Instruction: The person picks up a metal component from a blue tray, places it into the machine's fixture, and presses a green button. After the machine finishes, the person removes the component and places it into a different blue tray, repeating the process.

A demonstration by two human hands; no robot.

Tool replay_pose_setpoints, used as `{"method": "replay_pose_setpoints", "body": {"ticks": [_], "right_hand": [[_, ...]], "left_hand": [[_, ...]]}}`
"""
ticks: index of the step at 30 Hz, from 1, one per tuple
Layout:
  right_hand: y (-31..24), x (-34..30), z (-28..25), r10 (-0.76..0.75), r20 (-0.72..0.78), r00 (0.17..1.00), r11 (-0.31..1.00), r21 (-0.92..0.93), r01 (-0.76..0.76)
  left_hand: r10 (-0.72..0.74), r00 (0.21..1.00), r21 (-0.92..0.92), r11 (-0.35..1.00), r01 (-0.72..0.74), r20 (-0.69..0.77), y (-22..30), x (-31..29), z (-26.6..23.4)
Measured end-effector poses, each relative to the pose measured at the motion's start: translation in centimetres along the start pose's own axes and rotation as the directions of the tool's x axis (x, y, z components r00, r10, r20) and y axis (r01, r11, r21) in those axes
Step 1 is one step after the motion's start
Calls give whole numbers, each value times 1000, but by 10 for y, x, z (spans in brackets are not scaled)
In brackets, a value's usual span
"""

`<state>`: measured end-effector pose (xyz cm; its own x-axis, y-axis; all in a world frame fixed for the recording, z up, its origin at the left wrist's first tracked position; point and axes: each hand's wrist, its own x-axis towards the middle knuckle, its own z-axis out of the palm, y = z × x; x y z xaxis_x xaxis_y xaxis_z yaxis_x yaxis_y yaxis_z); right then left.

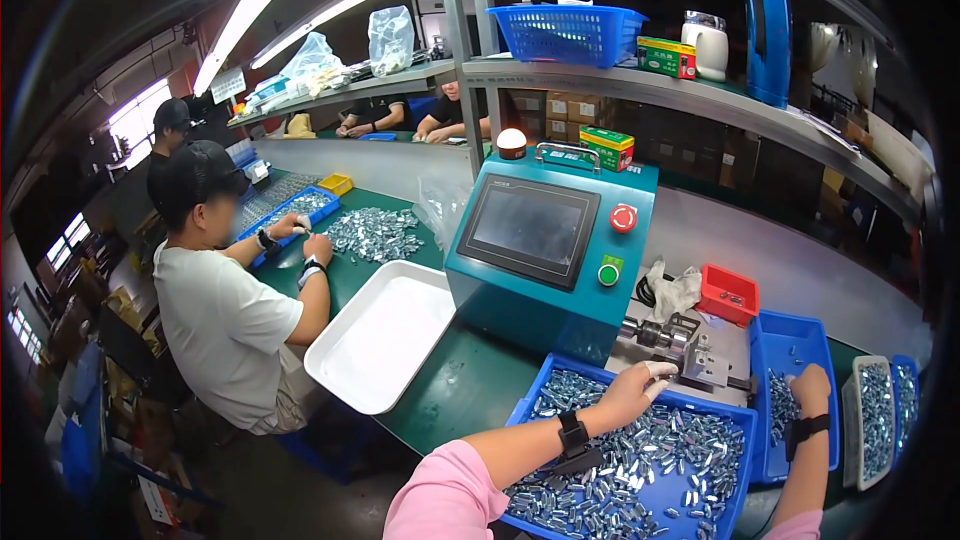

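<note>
Two printed cartons (666,58) sit above our green worktop (462,385) under strip lights (257,8); our left hand (632,390) curls beside the chuck (652,333), our right hand (812,389) among metal fittings (779,402) in a blue bin (784,327); grips we cannot tell.

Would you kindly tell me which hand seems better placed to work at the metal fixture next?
Probably the left hand: it is close beside the metal fixture, while the right hand is farther off, at the parts in a blue bin.

Silvery metal parts (635,448) strewn loose in blue tray (657,493).
</note>
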<state>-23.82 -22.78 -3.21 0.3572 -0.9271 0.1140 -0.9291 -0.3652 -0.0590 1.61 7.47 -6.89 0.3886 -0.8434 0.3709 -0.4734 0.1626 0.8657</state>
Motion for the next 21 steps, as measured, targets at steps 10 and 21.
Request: {"method": "replay_pose_setpoints", "body": {"ticks": [10,21], "right_hand": [[-154,-57,14,-162,-164,973,275,940,204],[-139,-50,21,-121,-67,990,-52,997,61]], "left_hand": [[352,933,333,891,-309,-78,-1,-5,10],[342,938,634,715,-293,47,37,78,18]]}}
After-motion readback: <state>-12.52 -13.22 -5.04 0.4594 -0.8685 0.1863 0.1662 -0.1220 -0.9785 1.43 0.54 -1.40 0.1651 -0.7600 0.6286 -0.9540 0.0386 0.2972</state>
